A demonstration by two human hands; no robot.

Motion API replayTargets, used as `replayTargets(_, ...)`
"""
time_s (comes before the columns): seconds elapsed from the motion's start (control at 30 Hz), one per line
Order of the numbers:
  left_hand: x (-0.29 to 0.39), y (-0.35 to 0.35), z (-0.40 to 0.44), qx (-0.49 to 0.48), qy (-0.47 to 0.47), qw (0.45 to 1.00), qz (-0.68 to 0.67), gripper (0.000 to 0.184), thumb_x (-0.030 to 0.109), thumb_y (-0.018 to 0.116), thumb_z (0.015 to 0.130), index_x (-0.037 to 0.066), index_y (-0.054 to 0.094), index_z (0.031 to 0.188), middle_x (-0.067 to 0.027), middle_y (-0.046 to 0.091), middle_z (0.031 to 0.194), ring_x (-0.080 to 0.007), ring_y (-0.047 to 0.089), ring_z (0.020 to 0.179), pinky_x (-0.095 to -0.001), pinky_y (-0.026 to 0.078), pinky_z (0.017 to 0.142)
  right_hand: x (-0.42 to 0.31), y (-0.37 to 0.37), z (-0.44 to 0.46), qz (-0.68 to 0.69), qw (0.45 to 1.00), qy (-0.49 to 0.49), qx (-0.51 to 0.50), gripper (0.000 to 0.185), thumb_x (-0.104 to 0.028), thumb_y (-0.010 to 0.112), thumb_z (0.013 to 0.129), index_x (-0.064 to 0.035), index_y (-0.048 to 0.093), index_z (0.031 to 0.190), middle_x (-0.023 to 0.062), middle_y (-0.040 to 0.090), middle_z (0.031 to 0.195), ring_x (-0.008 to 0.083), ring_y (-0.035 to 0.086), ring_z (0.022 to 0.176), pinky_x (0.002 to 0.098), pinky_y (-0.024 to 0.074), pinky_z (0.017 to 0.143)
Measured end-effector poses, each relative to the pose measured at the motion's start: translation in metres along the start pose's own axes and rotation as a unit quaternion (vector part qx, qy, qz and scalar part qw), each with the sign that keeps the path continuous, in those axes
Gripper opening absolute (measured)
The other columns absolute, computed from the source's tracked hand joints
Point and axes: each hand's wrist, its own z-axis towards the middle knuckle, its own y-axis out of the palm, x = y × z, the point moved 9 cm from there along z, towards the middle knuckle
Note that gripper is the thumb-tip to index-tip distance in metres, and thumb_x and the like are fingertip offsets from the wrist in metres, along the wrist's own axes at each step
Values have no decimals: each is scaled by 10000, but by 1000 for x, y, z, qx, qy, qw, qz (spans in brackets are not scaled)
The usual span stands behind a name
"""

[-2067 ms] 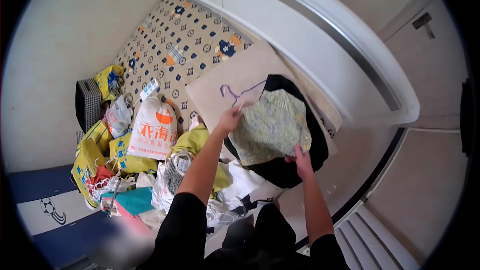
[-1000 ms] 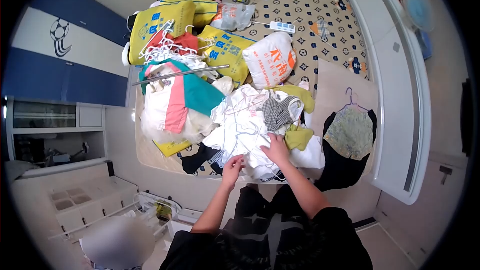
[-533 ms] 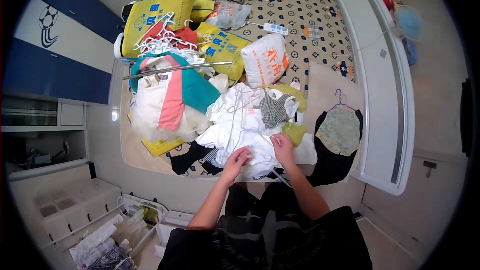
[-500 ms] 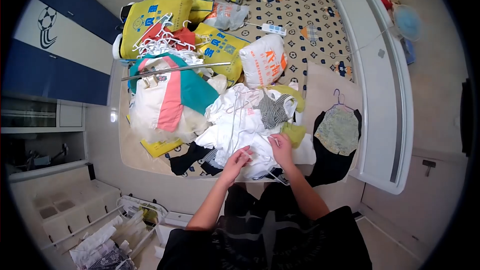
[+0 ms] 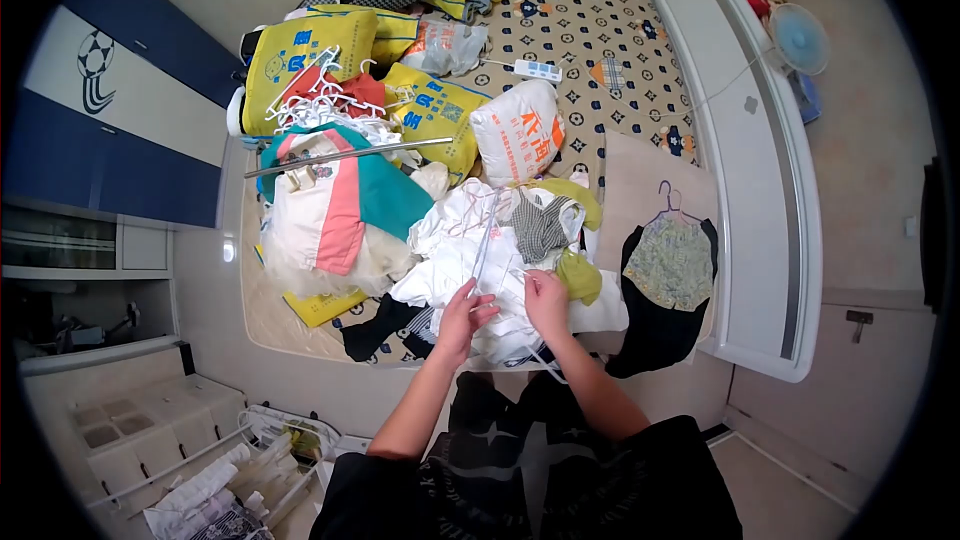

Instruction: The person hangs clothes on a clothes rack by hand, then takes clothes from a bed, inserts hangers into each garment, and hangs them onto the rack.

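Left hand (image 5: 464,322) and right hand (image 5: 546,304), slightly apart, grips unclear, are over white clothes (image 5: 440,266) near the bed's edge (image 5: 285,343).

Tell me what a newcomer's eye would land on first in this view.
Probably the yellow bags with blue print, piled at the bed's far left, beside a tangle of white hangers. Nearer, a teal, pink and white garment lies under a metal rod. At the right, a pale green patterned piece stands out against black cloth.
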Motion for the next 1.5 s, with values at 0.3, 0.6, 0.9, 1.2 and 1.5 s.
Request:
replayTargets(0.3,-11,6,8,8,-14,1000,12,494,141,468,1001,160,408,1491,-98,638,1190,-190,665,956,-304,520,844,123,34,-14,367,833,397,-117,132,-123,657,907,-20,733,940,-29,514,618,102,415,460,289,327,429)
replayTargets(0.6,-2,26,-3,-17,34,995,88,465,151,481,1015,152,427,1477,-83,633,1183,-171,651,951,-299,513,867,-2,-53,21,-11,995,-42,92,152,-137,629,936,-3,697,962,173,670,818,300,647,768,388,479,691)
replayTargets(0.9,23,49,-6,3,159,967,196,477,191,572,1000,86,468,1454,-72,650,1017,-137,645,722,-294,532,640,15,-17,-11,98,994,40,16,136,-122,675,898,-14,716,970,148,665,789,269,627,684,368,483,623)
replayTargets(1.2,88,79,-6,131,322,768,537,297,290,654,955,39,677,1112,-116,713,807,-188,695,623,-319,523,584,-6,-24,-2,147,989,17,-18,155,-123,670,908,-1,712,994,147,672,818,235,631,673,339,483,609)
replayTargets(1.5,94,110,-12,-75,433,713,546,154,185,635,944,58,712,985,-127,721,875,-282,704,779,-352,549,682,38,-14,11,242,964,112,14,181,-138,659,929,25,706,995,131,711,893,192,647,743,314,505,704)
